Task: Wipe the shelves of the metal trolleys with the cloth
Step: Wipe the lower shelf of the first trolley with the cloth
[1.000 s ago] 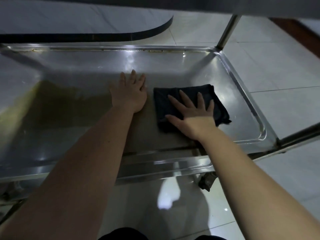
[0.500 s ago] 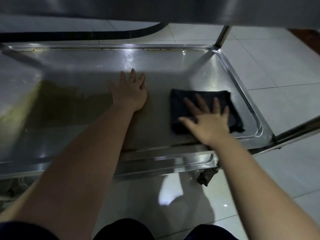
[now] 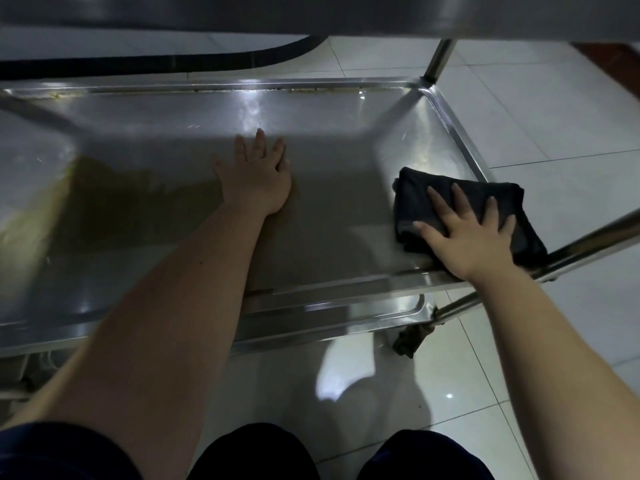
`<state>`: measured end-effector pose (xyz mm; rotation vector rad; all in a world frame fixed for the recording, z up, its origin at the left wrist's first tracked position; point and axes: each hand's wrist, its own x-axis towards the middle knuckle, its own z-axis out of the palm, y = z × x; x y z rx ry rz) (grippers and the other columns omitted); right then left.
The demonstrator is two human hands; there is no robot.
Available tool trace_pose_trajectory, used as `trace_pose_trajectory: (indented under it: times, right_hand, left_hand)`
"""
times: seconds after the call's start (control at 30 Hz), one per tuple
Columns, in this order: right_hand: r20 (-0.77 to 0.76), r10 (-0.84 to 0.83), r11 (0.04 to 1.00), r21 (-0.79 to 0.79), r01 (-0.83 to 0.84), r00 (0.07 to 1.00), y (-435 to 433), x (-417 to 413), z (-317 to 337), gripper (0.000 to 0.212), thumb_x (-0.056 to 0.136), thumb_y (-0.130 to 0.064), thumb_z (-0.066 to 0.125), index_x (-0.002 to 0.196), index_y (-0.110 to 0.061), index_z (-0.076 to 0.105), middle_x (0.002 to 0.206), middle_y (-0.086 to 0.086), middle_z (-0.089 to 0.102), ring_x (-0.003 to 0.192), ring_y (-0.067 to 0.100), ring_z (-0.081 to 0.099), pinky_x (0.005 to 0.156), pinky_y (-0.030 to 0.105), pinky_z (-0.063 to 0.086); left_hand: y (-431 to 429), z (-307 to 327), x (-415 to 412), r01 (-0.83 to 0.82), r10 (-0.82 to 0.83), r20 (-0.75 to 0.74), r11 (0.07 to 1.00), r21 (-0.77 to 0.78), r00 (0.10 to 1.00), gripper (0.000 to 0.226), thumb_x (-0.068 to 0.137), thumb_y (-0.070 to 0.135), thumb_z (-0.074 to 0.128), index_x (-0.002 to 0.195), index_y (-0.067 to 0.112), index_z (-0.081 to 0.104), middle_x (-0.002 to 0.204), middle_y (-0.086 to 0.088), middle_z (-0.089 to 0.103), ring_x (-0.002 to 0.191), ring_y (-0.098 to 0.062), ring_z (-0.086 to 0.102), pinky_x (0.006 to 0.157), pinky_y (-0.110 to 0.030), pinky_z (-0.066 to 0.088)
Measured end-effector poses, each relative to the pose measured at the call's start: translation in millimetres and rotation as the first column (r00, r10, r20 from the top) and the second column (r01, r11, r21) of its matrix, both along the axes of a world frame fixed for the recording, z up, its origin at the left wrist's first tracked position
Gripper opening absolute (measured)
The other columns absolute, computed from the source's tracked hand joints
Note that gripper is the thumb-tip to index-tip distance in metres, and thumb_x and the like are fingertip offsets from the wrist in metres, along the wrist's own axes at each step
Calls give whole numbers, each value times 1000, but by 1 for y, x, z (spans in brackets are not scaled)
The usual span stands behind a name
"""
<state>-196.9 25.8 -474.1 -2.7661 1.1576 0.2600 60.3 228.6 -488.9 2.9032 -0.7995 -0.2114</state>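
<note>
A steel trolley shelf [image 3: 145,216] with a raised rim spans the view. A folded dark cloth [image 3: 429,199] lies at the shelf's near right corner, partly over the right rim. My right hand [image 3: 467,237] presses flat on the cloth with fingers spread. My left hand [image 3: 258,178] rests flat on the bare shelf near its middle, fingers apart, holding nothing.
The upper shelf's underside [image 3: 311,12] hangs over the top of the view. Upright posts stand at the far right corner [image 3: 438,60] and near right [image 3: 588,244]. A lower shelf rim [image 3: 329,320] and a caster [image 3: 412,337] show below. White floor tiles [image 3: 554,109] lie to the right.
My right hand has slid the cloth rightward along the shelf to the near right corner. My left hand has stayed in place.
</note>
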Motion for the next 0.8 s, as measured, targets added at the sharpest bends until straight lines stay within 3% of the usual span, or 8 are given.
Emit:
trace_pose_trajectory:
  times: [0.27, 0.37, 0.57, 0.7, 0.8]
  right_hand:
    - [8, 297, 955, -17, -296, 955, 121, 45, 1, 72, 85, -82, 22, 146, -61, -8, 164, -16, -13, 147, 43, -18, 113, 66, -13]
    - [55, 272, 962, 12, -273, 961, 88, 28, 1, 70, 85, -81, 27, 146, -63, -2, 163, -20, -8, 149, 36, -16, 115, 63, -12]
    - [-32, 20, 1000, 10, -20, 999, -10, -24, 4, 76, 76, -89, 17, 145, -64, -2, 164, -20, -6, 150, 34, -10, 117, 62, -6]
    - [-40, 46, 999, -11, -46, 998, 15, -14, 4, 70, 83, -84, 17, 146, -63, -8, 164, -16, -11, 149, 42, -11, 116, 65, -5]
    - [-41, 191, 981, 1, -192, 981, 70, 11, 6, 71, 85, -82, 22, 145, -62, -10, 163, -15, -17, 147, 46, -16, 114, 67, -7]
  left_hand:
    - [2, -2, 4, 21, -21, -3, 1000, -20, 1000, 54, 105, 51, 12, 157, 42, 2, 166, 4, -9, 152, -30, -8, 116, -67, -4]
    - [2, -2, 5, 17, -17, -11, 1000, -12, 1000, 54, 104, 52, 11, 157, 42, 2, 166, 4, -9, 152, -30, -7, 116, -67, -3]
    - [1, 0, 3, -1, 1, -2, 1000, 0, 1000, 54, 104, 51, 11, 157, 42, 5, 167, 6, -7, 153, -30, -5, 115, -69, -2]
    - [1, 1, 2, -6, 6, 16, 1000, 13, 1000, 54, 104, 50, 11, 157, 41, 5, 167, 5, -6, 153, -31, -4, 115, -68, -2]
    - [1, 1, 2, 5, -5, 14, 1000, 22, 1000, 54, 104, 49, 10, 157, 41, 3, 167, 4, -7, 153, -31, -5, 115, -69, -2]
